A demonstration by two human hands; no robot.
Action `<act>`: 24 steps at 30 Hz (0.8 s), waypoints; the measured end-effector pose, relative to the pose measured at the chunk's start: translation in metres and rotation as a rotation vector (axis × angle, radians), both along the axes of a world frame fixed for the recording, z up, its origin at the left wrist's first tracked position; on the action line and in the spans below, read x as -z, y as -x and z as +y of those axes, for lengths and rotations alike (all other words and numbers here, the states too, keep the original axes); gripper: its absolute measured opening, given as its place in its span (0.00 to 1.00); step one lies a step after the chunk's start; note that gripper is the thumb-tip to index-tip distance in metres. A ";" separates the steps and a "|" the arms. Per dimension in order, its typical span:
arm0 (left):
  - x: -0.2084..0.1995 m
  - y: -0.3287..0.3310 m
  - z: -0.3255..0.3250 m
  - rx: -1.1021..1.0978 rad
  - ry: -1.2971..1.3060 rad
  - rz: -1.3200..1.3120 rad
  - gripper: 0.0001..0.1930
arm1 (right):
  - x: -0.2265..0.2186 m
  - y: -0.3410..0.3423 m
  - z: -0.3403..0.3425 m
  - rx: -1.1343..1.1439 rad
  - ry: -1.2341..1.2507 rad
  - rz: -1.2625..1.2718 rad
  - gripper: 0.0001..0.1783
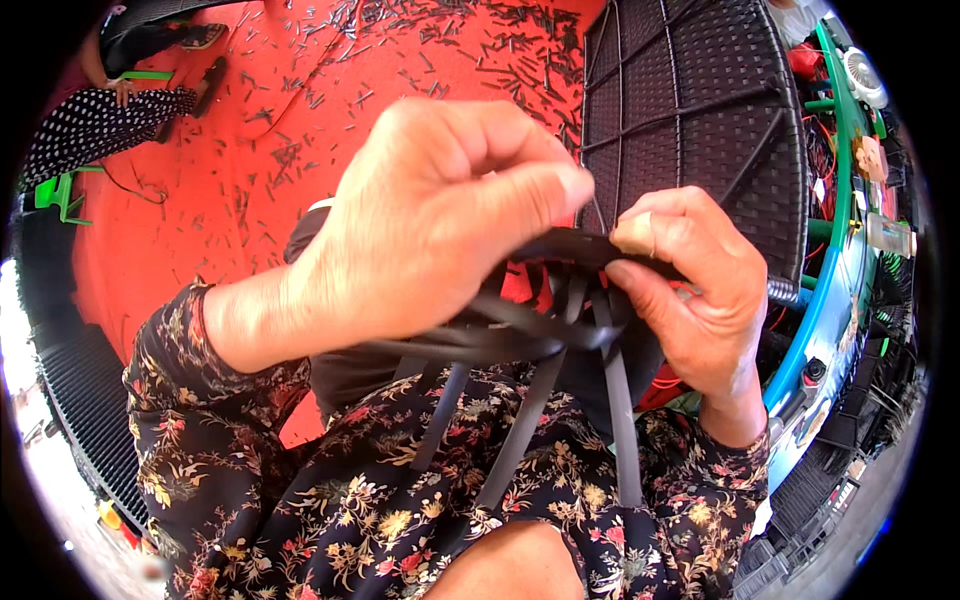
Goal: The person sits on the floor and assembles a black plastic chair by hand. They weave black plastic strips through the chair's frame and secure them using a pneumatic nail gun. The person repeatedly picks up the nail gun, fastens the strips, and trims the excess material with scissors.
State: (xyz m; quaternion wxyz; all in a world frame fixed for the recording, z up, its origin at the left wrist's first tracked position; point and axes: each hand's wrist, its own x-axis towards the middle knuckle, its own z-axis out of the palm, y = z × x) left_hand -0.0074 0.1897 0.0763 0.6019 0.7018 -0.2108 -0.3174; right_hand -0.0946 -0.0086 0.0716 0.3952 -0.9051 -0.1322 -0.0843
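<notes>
Over my lap, a dark curved rim [570,244] of a weaving piece runs between my hands, with several flat black plastic strips [527,428] hanging down from it onto my floral clothing. My left hand [425,225] is closed above the rim, its thumb and forefinger pinched together. Just under the thumb tip a thin dark strand [599,212] shows, leading down toward the rim. My right hand [705,295] grips the rim at its right end between thumb and fingers. More strips cross blurred below my left hand, which hides part of the rim.
A dark woven panel [690,115] stands at the upper right. Beside it runs a bench with a blue-green edge [807,345] and a white fan [864,80]. Black scraps litter the red floor [255,185]. At far left a person in polka-dot trousers [85,130] sits by a green stool [65,195].
</notes>
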 end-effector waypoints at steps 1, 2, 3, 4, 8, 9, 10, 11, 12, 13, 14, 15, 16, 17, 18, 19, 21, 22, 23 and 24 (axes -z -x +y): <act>0.000 -0.003 0.000 -0.014 -0.002 0.003 0.08 | 0.000 -0.002 -0.001 -0.005 0.010 -0.012 0.11; 0.002 -0.002 0.001 -0.031 0.030 0.020 0.08 | 0.003 -0.004 -0.001 0.010 0.005 -0.041 0.11; 0.007 -0.001 0.002 -0.047 0.062 0.036 0.08 | 0.007 -0.005 -0.001 0.025 0.000 -0.070 0.11; 0.010 0.000 0.003 -0.063 0.099 0.050 0.08 | 0.009 -0.008 -0.002 0.040 -0.001 -0.102 0.11; 0.020 0.007 0.011 -0.053 0.065 -0.306 0.23 | 0.010 -0.021 0.001 0.025 0.107 -0.146 0.11; 0.020 0.006 0.011 -0.058 0.051 -0.343 0.32 | 0.008 -0.026 0.002 -0.007 0.150 -0.154 0.12; 0.023 0.006 0.011 -0.092 0.064 -0.345 0.33 | 0.007 -0.031 0.005 -0.026 0.150 -0.163 0.11; 0.026 0.005 0.011 -0.125 0.077 -0.346 0.34 | 0.007 -0.036 0.009 -0.045 0.150 -0.172 0.11; 0.029 0.004 0.011 -0.157 0.091 -0.346 0.35 | 0.008 -0.041 0.010 -0.062 0.150 -0.179 0.11; 0.031 0.002 0.012 -0.151 0.102 -0.335 0.37 | 0.013 -0.045 0.010 -0.067 0.046 -0.156 0.09; 0.034 0.002 0.012 -0.159 0.129 -0.338 0.36 | 0.013 -0.044 0.011 -0.045 0.024 -0.148 0.09; 0.039 0.001 0.011 -0.166 0.157 -0.341 0.35 | 0.013 -0.043 0.010 -0.021 0.002 -0.139 0.08; 0.043 0.003 0.008 -0.185 0.183 -0.347 0.34 | 0.015 -0.041 0.006 -0.010 -0.020 -0.132 0.08; 0.044 0.005 0.005 -0.181 0.160 -0.357 0.31 | 0.018 -0.039 0.002 0.025 -0.060 -0.071 0.08; 0.045 0.006 0.002 -0.178 0.137 -0.367 0.29 | 0.021 -0.038 -0.001 0.061 -0.120 -0.051 0.08; 0.044 0.004 0.000 -0.160 0.116 -0.373 0.27 | 0.023 -0.036 -0.002 0.113 -0.180 -0.030 0.08; 0.044 0.002 -0.003 -0.151 0.140 -0.407 0.21 | 0.026 -0.035 -0.006 0.177 -0.250 0.008 0.09; 0.044 0.001 -0.004 -0.148 0.152 -0.423 0.18 | 0.028 -0.035 -0.008 0.175 -0.257 -0.006 0.09; 0.044 0.000 -0.005 -0.141 0.151 -0.473 0.17 | 0.030 -0.034 -0.009 0.172 -0.265 -0.020 0.09; 0.044 0.000 -0.006 -0.133 0.149 -0.523 0.15 | 0.031 -0.034 -0.010 0.170 -0.273 -0.035 0.09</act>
